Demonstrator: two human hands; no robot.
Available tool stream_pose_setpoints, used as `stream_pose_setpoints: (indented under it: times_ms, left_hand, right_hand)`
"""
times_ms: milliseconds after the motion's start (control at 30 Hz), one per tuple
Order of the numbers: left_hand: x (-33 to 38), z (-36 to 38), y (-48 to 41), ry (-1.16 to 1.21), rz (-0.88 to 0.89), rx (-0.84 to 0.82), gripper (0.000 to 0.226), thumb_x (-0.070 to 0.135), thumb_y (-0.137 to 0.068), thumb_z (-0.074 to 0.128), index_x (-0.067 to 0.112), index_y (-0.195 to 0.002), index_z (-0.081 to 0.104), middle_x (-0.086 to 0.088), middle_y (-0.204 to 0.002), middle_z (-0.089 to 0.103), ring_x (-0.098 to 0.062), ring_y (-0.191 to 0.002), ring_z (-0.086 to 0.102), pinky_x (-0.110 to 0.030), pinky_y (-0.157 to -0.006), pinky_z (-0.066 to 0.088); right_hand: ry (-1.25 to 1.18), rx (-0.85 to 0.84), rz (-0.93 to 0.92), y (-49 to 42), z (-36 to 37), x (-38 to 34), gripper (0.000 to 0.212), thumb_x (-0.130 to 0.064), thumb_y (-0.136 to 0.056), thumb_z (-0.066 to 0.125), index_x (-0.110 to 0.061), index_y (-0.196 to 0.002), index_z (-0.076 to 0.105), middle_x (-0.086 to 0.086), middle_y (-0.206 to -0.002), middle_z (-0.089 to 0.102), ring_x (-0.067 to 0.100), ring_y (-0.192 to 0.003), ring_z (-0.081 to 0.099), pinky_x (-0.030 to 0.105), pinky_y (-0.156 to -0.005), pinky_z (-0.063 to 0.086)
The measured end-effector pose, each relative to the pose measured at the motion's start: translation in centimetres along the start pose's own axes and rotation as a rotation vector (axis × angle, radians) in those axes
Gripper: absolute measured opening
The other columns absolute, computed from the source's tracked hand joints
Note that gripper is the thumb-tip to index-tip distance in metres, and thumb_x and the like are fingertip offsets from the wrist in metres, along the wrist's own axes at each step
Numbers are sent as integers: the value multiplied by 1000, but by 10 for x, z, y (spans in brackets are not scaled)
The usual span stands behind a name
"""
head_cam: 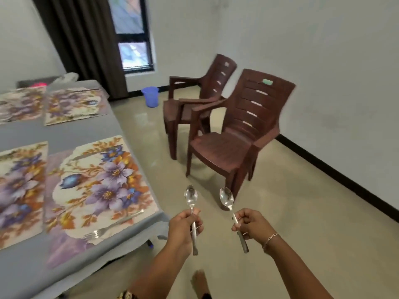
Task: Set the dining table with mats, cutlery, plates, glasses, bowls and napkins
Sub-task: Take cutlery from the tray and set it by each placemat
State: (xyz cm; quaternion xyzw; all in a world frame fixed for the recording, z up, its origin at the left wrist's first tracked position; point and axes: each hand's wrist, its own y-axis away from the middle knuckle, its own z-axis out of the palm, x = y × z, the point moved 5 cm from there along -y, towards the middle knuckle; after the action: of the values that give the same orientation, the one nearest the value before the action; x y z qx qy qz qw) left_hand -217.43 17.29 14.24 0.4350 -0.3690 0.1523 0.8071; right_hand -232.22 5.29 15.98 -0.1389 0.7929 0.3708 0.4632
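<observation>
My left hand (183,225) grips a steel spoon (191,198) by its handle, bowl pointing up. My right hand (251,224) holds a second spoon (226,199) the same way. Both hands are over the floor, just right of the grey table (71,131). Several floral mats lie on the table; the nearest mat (97,186) carries a fork (108,226) along its near edge and a knife (90,154) along its far edge. A farther mat (73,105) also has cutlery on it, blurred.
Two brown plastic chairs (239,134) stand on the tiled floor to the right of the table. A blue bucket (150,96) sits by the dark curtain (86,39) under the window. My foot (200,281) is on the floor below my hands.
</observation>
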Motion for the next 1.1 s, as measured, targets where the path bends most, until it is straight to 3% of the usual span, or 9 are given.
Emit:
stream_pose_setpoints:
  times_ms: [167, 267, 500, 667, 800, 933, 1100]
  left_hand:
    - [43, 2, -77, 197, 11, 124, 8, -2, -91, 53, -2, -86, 59, -4, -47, 51, -18, -53, 49, -20, -41, 46]
    - [78, 5, -113, 289, 72, 202, 13, -6, -90, 52, -2, -82, 60, -5, -47, 51, -16, -46, 49, -20, -41, 44]
    - [135, -27, -154, 403, 169, 398, 16, -3, -91, 51, 1, -78, 59, -3, -49, 53, -13, -46, 55, -20, -42, 46]
    - [153, -77, -164, 557, 256, 621, 14, -3, -92, 50, -2, -79, 56, -11, -58, 53, -12, -41, 54, -19, -38, 45]
    - [167, -101, -184, 729, 306, 806, 16, 1, -94, 46, -2, -85, 59, -7, -52, 56, -13, -41, 53, -17, -36, 42]
    - [195, -96, -200, 927, 379, 954, 24, 4, -97, 41, -2, -79, 56, -4, -41, 54, -10, -32, 51, -14, -34, 41]
    - [215, -94, -220, 1021, 425, 1137, 21, 1, -95, 43, -1, -84, 60, -3, -44, 55, -10, -36, 51, -18, -36, 44]
  right_hand:
    - [163, -190, -50, -111, 13, -59, 20, 11, -84, 50, -8, -81, 54, 1, -63, 57, 4, -55, 59, 21, -52, 44]
    - [252, -309, -95, -170, 27, -96, 21, 12, -83, 52, -7, -79, 56, -2, -61, 55, -2, -45, 50, 16, -45, 40]
    - [347, -543, -111, -276, 86, -160, 25, 18, -82, 52, -6, -75, 52, 7, -63, 51, -1, -36, 47, 14, -37, 38]
    - [451, -724, -146, -339, 155, -205, 25, 15, -82, 54, -9, -75, 55, 7, -67, 55, 7, -48, 53, 17, -43, 44]
    - [550, -861, -280, -379, 211, -254, 23, 14, -82, 54, -8, -77, 54, 8, -69, 52, 12, -58, 52, 19, -48, 44]
    - [632, -983, -372, -416, 243, -297, 22, 14, -81, 55, -8, -75, 53, 5, -64, 49, 11, -55, 48, 17, -46, 42]
    - [721, -1105, -412, -451, 281, -329, 28, 13, -81, 56, -12, -68, 53, 3, -61, 50, 14, -57, 47, 23, -51, 42]
